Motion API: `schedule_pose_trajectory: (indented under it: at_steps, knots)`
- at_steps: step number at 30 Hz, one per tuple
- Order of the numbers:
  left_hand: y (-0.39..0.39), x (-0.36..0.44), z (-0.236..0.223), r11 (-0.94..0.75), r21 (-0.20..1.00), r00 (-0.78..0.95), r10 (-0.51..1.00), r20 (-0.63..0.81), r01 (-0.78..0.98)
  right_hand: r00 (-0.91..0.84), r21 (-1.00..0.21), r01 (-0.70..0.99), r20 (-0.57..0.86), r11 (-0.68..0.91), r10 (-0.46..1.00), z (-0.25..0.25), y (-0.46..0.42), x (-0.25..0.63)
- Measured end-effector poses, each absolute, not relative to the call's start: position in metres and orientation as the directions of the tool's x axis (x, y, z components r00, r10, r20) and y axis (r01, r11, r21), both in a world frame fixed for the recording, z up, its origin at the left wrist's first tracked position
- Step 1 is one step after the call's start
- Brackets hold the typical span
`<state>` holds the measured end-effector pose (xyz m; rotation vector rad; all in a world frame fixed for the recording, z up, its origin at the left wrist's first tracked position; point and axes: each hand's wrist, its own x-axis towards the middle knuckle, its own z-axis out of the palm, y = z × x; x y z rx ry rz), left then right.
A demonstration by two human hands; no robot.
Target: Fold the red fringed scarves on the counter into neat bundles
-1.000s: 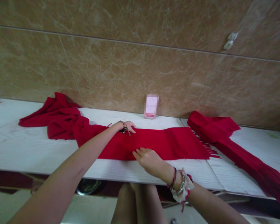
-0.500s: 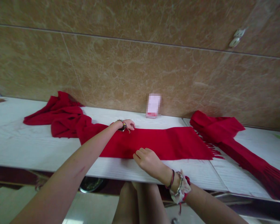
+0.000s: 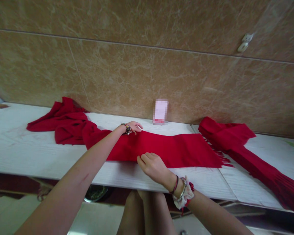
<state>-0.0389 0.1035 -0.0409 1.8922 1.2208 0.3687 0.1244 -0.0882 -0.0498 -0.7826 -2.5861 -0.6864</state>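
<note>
A long red scarf [image 3: 171, 148] lies across the white tabletop, flat with a fringed end on the right and bunched in loose folds on the left. At its far edge my left hand [image 3: 134, 126] pinches the cloth, thumb below and fingers pointing right. My right hand [image 3: 153, 167] is closed on the near edge, opposite the left, with its fingertips hidden under the knuckles. Between the hands the cloth is raised slightly, and a shadow shows beneath its near edge. A second red scarf [image 3: 245, 156], folded and fringed, lies to the right.
A pixelated pink-and-white block [image 3: 160, 111] stands against the brown marbled wall [image 3: 127, 71]. The white tabletop [image 3: 22, 150] has a seam at the right. Below its front edge are a metal bowl [image 3: 96, 193] and my legs [image 3: 147, 213]. A small white hook [image 3: 245, 42] is on the wall.
Both hands have moved slightly away from me and to the left. The scarf's middle has risen and shifted with them, its near edge now off the tabletop.
</note>
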Motion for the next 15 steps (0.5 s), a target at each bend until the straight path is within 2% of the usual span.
schedule_pose_trajectory:
  at_steps: [7,15]
  knots:
    - [0.106,-0.026,-0.011,-0.171,0.85,0.489,0.865,-0.112,0.498,-0.765,0.404,0.582,0.568,0.706,0.305,-0.025,-0.095,0.144]
    - [0.103,0.026,0.026,-0.213,0.909,0.5,0.866,0.006,0.358,-0.712,0.455,0.671,0.617,0.585,0.336,0.009,-0.108,0.197]
